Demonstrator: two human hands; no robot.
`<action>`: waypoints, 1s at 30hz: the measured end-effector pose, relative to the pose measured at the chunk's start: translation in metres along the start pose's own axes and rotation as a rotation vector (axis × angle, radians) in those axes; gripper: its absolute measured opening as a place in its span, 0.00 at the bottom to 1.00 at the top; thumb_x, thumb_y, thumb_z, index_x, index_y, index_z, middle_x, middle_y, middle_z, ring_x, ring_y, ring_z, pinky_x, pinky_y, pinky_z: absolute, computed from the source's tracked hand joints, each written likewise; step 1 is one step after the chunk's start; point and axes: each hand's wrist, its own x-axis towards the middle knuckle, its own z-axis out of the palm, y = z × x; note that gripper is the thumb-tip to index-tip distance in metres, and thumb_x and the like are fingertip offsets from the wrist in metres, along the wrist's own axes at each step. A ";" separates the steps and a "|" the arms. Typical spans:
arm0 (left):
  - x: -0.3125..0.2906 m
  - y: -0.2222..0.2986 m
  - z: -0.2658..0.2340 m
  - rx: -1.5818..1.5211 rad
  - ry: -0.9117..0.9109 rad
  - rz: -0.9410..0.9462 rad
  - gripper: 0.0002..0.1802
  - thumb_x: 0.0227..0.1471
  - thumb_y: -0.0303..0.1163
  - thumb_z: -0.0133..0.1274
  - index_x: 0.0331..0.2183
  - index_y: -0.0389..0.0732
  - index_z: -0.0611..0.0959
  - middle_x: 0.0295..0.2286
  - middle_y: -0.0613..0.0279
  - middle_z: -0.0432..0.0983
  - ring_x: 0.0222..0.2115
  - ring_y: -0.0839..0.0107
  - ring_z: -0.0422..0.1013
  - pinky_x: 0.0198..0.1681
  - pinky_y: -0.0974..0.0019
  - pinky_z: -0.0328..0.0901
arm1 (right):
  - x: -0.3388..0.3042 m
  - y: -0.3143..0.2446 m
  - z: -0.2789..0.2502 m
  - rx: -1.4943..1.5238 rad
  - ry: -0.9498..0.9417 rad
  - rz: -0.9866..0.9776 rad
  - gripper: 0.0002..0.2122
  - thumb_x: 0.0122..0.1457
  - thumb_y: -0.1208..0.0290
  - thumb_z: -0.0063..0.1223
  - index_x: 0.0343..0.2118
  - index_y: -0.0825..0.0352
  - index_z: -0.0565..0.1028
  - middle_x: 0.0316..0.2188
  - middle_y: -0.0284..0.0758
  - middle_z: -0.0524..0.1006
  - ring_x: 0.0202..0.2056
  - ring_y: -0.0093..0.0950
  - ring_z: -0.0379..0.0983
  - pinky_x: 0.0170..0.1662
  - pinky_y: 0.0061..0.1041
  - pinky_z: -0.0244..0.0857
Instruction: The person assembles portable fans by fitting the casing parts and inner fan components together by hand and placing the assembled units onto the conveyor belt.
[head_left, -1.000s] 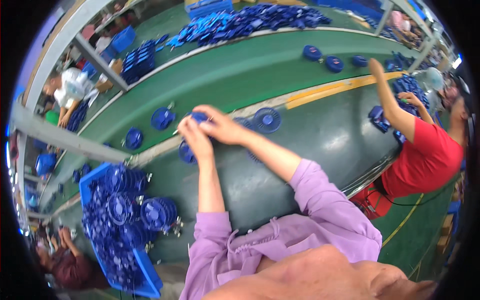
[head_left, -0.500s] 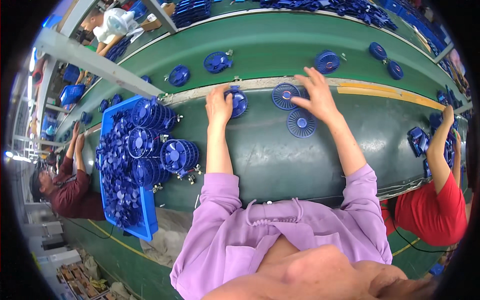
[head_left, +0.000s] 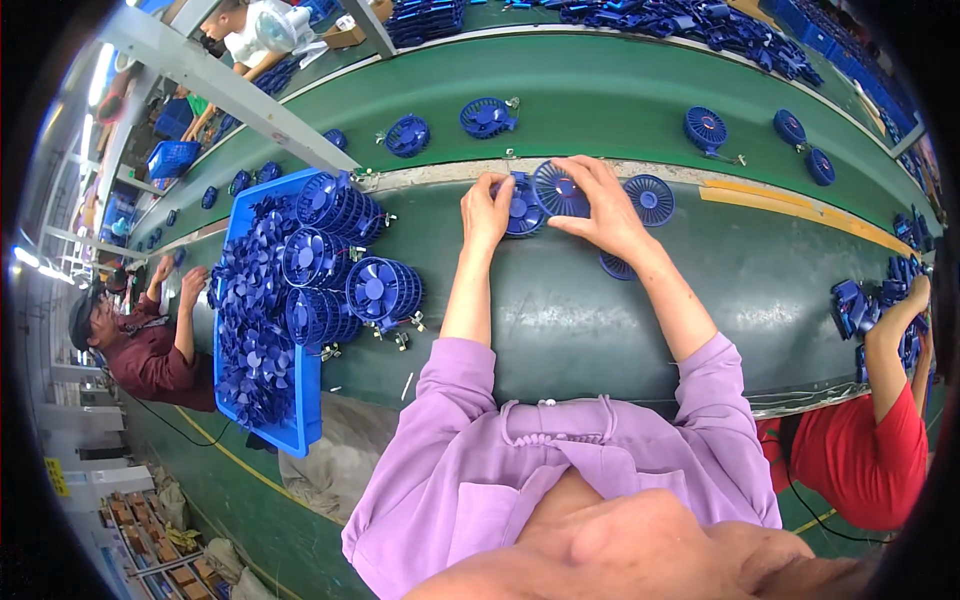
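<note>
My left hand [head_left: 487, 213] is closed at the left rim of a round blue fan housing [head_left: 523, 210] with its blades inside, which lies on the dark green work surface. My right hand [head_left: 608, 212] grips a round blue fan grille [head_left: 561, 190] between thumb and fingers. It tilts close beside the housing and overlaps its right edge in this view. A second grille [head_left: 649, 200] lies just right of my right hand. Under that hand a third grille [head_left: 616, 266] shows only in part.
At left a blue tray [head_left: 308, 400] holds loose fan blades, with several fan housings [head_left: 384, 290] stacked at its right side. Beyond a pale ledge, fan parts [head_left: 489, 118] lie on a green conveyor belt [head_left: 600, 90]. Co-workers sit at left and right, a grey post [head_left: 230, 90] at upper left.
My right hand has closed on a grille and brought it left to the housing. My left hand has drawn its fingers in on the housing's rim. The whole view has shifted slightly.
</note>
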 end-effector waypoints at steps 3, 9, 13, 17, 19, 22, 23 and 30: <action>0.006 -0.001 0.000 0.031 -0.134 0.055 0.12 0.49 0.33 0.56 0.36 0.37 0.83 0.30 0.49 0.80 0.34 0.58 0.78 0.38 0.62 0.69 | 0.003 0.002 0.006 0.032 -0.008 0.002 0.36 0.42 0.64 0.67 0.57 0.61 0.64 0.55 0.42 0.64 0.57 0.41 0.59 0.60 0.35 0.55; 0.041 -0.016 0.010 -0.264 0.178 0.056 0.08 0.53 0.27 0.52 0.36 0.36 0.81 0.32 0.59 0.78 0.35 0.73 0.73 0.41 0.69 0.66 | 0.010 0.008 0.010 0.055 0.084 0.002 0.36 0.41 0.63 0.68 0.56 0.63 0.66 0.52 0.44 0.67 0.55 0.42 0.62 0.58 0.36 0.57; 0.043 0.006 0.017 -0.404 0.120 0.085 0.08 0.50 0.24 0.53 0.35 0.35 0.80 0.32 0.59 0.77 0.37 0.72 0.72 0.43 0.69 0.65 | 0.007 -0.002 0.004 0.076 0.150 0.022 0.37 0.39 0.69 0.70 0.57 0.62 0.66 0.54 0.44 0.65 0.56 0.42 0.61 0.58 0.35 0.57; 0.013 0.033 0.040 -0.870 -0.127 -0.184 0.10 0.53 0.24 0.52 0.38 0.35 0.81 0.34 0.61 0.78 0.35 0.77 0.72 0.41 0.72 0.68 | 0.006 -0.005 0.002 -0.020 0.136 -0.020 0.40 0.37 0.70 0.70 0.58 0.60 0.64 0.53 0.42 0.64 0.54 0.41 0.62 0.57 0.37 0.58; 0.004 0.033 0.042 -1.257 -0.259 -0.415 0.11 0.55 0.29 0.52 0.42 0.37 0.78 0.37 0.59 0.78 0.38 0.73 0.74 0.42 0.68 0.71 | 0.006 -0.005 0.008 -0.029 0.132 -0.033 0.41 0.36 0.70 0.70 0.58 0.60 0.63 0.52 0.42 0.64 0.53 0.41 0.62 0.56 0.37 0.59; 0.001 0.023 0.041 -1.591 -0.386 -0.487 0.13 0.57 0.34 0.51 0.42 0.39 0.77 0.38 0.59 0.77 0.40 0.69 0.74 0.44 0.63 0.71 | 0.007 -0.004 0.009 0.012 0.045 -0.016 0.41 0.37 0.71 0.69 0.59 0.59 0.62 0.54 0.42 0.62 0.54 0.42 0.62 0.54 0.37 0.62; 0.003 0.017 0.043 -1.676 -0.506 -0.480 0.16 0.58 0.41 0.49 0.42 0.40 0.77 0.40 0.59 0.77 0.41 0.67 0.74 0.46 0.59 0.70 | 0.008 -0.003 0.010 0.013 0.052 -0.013 0.41 0.37 0.71 0.69 0.59 0.59 0.62 0.54 0.42 0.62 0.54 0.42 0.62 0.54 0.37 0.62; -0.009 0.054 0.037 -1.609 -0.323 -0.653 0.17 0.62 0.43 0.41 0.46 0.44 0.75 0.43 0.61 0.75 0.44 0.67 0.72 0.48 0.59 0.68 | 0.006 0.007 0.002 -0.043 -0.002 -0.063 0.38 0.46 0.47 0.60 0.60 0.58 0.61 0.61 0.43 0.58 0.59 0.46 0.57 0.59 0.41 0.56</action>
